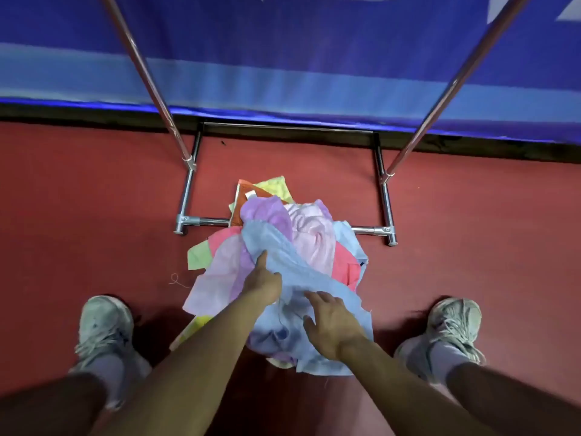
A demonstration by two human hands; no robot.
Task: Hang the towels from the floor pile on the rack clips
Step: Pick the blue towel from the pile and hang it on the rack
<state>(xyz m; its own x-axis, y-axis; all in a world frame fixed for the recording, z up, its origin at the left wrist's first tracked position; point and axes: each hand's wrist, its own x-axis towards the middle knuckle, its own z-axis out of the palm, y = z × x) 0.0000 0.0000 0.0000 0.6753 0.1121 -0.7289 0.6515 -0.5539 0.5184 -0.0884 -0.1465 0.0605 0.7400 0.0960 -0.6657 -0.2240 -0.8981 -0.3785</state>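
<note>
A pile of towels (311, 234) in pink, lilac, yellow, orange and coral lies on the red floor at the front of the rack base. On top lies a light blue towel (283, 259). My left hand (262, 283) grips a fold of the blue towel, thumb pointing forward along it. My right hand (330, 322) rests on the near part of the same towel, fingers spread and slightly bent. The rack's two slanted poles (147, 77) (456, 80) rise out of view at the top. No clips are visible.
The chrome rack base (188, 220) forms a rectangle on the red floor (94, 199). A blue banner (298, 58) runs along the back. My two feet in pale sneakers (105, 328) (452, 328) stand on either side of the pile.
</note>
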